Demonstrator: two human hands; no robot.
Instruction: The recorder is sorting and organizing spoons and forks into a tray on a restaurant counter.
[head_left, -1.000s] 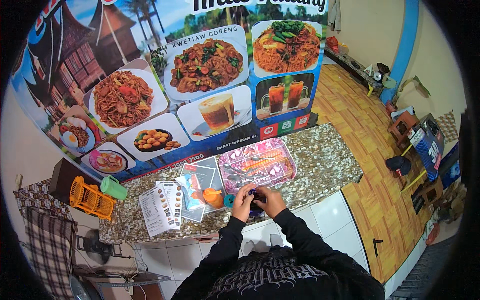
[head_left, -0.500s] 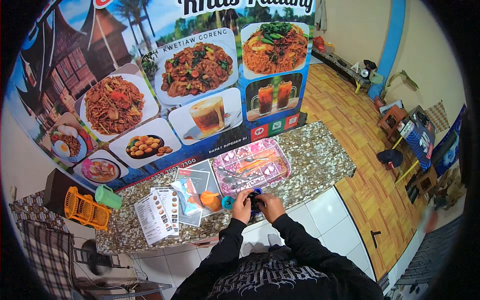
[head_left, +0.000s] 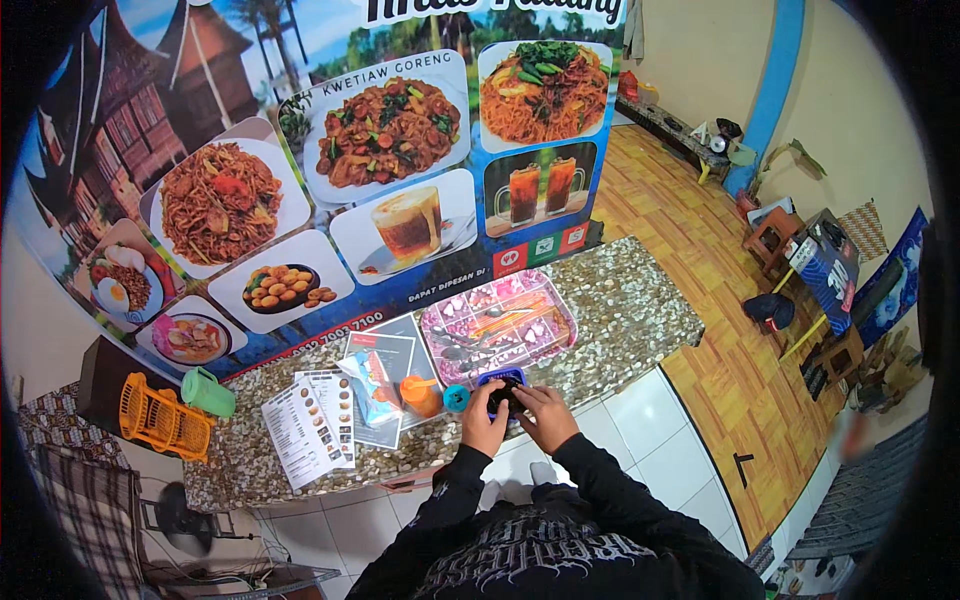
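Both hands meet at the near edge of the speckled stone counter point(head_left: 630, 290). My left hand point(head_left: 484, 426) and my right hand point(head_left: 548, 416) close their fingers on a small black thing point(head_left: 508, 398), whose kind I cannot make out. It is held at a small dark blue container point(head_left: 502, 376), partly hidden by it and my fingers. Just left of my left hand are a round teal lid or cup point(head_left: 456, 398) and an orange plastic container point(head_left: 421, 398). Beyond the hands lies a pink patterned tray point(head_left: 460, 372) with spoons and orange sticks in its compartments.
Printed menu sheets point(head_left: 302, 430) and a blue-and-white packet point(head_left: 372, 388) lie on the counter's left part. A green pitcher point(head_left: 208, 392) and an orange plastic basket point(head_left: 165, 418) stand at its left end. A large food banner point(head_left: 330, 230) rises along the far edge.
My hands have shifted slightly nearer to me and turned a little, so more of the blue container shows behind them. The black thing stays between my fingers. The whole view has tilted slightly.
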